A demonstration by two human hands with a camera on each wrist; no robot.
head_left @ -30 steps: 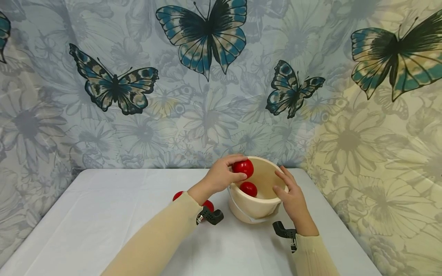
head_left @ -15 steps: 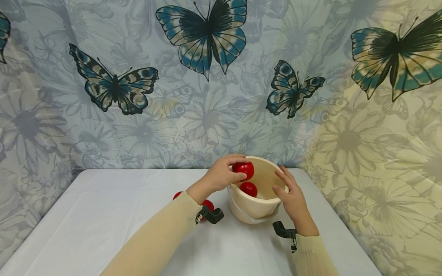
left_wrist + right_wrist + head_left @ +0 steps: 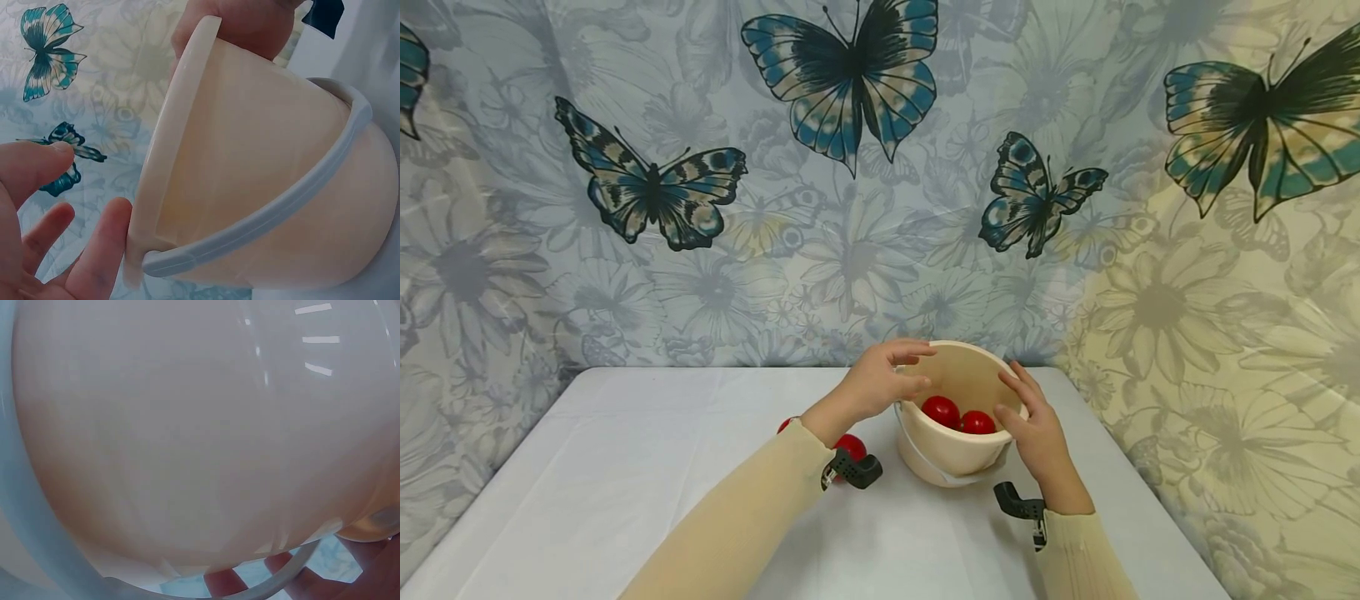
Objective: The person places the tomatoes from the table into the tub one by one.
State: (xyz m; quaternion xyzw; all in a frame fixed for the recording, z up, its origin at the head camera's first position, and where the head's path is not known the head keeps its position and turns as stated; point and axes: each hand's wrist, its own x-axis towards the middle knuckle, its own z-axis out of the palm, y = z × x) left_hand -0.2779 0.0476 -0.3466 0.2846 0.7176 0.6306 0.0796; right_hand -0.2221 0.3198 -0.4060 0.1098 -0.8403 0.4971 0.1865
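Left hand (image 3: 883,383) released, fingers spread at left rim of cream bucket (image 3: 951,454); right hand (image 3: 1037,425) touches right rim, fingers spread, unclenched. Two round red items (image 3: 940,411) inside bucket; others (image 3: 852,448) on white surface (image 3: 647,442), partly behind left sleeve (image 3: 737,508).

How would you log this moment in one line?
left hand: open, empty; right hand: touching bucket; inside bucket: two round red items
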